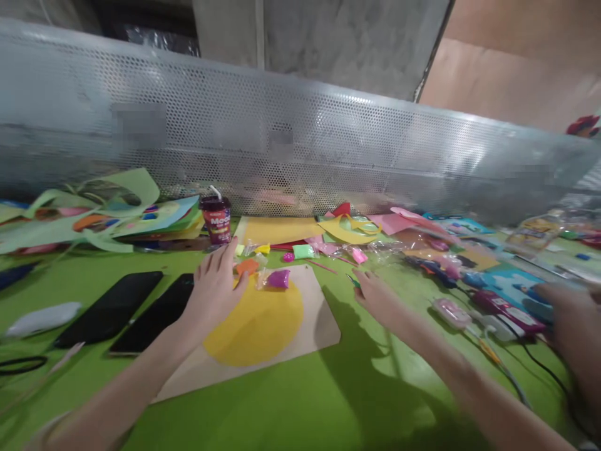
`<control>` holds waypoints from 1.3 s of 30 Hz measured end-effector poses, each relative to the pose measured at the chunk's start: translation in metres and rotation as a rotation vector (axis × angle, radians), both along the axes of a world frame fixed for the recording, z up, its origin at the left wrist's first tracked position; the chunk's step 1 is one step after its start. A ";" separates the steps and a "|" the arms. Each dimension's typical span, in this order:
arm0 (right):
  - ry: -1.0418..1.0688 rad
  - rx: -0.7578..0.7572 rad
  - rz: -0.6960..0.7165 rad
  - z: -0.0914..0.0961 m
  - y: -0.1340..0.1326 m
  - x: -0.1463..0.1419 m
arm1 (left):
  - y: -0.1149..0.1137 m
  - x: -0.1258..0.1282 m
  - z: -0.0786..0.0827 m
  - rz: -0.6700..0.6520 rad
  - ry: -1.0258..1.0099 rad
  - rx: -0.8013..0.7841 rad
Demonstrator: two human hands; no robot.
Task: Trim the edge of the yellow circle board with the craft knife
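My left hand (213,285) hovers over the upper left part of a pale sheet (323,319) that bears a large yellow circle (263,326). Its fingers are stretched out, beside an orange packet (247,267). Close by lie a purple clay packet (278,279), a mint green packet (303,252) and a small magenta ball (288,257). To the right of the sheet, my right hand (375,299) is closed on a small green tool with a thin pointed tip (351,279); its exact kind is unclear. A pink packet (359,255) lies just beyond that hand.
Two black phones (113,307) and a white mouse-like object (43,318) lie at left. A lidded cup with a straw (218,219) stands behind. Cut paper (126,194) and a perforated metal panel (300,138) line the back. Another person's blurred hand (570,313) reaches in at right, near cables.
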State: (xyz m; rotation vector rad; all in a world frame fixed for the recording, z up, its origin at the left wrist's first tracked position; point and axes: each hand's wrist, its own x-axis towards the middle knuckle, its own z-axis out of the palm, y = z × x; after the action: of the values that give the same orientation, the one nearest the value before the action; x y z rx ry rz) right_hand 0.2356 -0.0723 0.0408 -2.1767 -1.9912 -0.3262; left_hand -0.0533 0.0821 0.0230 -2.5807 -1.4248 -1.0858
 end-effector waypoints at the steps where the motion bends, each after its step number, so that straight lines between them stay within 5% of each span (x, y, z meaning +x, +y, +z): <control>1: 0.022 0.034 0.017 0.003 -0.005 -0.006 | 0.000 0.000 0.000 0.014 -0.031 0.052; 8: 0.147 0.310 0.215 0.007 -0.030 -0.052 | -0.006 0.001 -0.001 -0.038 -0.195 0.250; 14: 0.288 0.660 0.416 0.009 -0.009 -0.026 | -0.008 -0.002 0.004 -0.132 -0.389 0.295; 20: 0.605 0.932 0.246 0.001 -0.001 -0.012 | -0.006 0.004 -0.003 -0.165 -0.417 0.216; 25: 0.926 0.926 0.056 0.002 0.003 -0.018 | -0.011 0.005 -0.015 -0.195 -0.404 0.059; 29: 1.139 0.766 -0.067 -0.001 0.016 -0.022 | -0.019 0.004 -0.014 -0.275 -0.161 -0.093; 34: 1.367 0.575 -0.099 -0.011 0.025 -0.024 | -0.033 0.005 -0.003 -0.401 0.163 -0.289; 39: 1.402 0.527 -0.067 -0.017 0.030 -0.018 | -0.053 0.011 0.002 -0.612 0.263 -0.354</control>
State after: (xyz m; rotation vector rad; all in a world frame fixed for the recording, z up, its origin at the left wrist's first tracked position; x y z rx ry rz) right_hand 0.2175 -0.0426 0.0233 -1.3669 -0.8716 0.5040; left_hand -0.0419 0.0293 0.0246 -3.3791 -0.8439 -0.4922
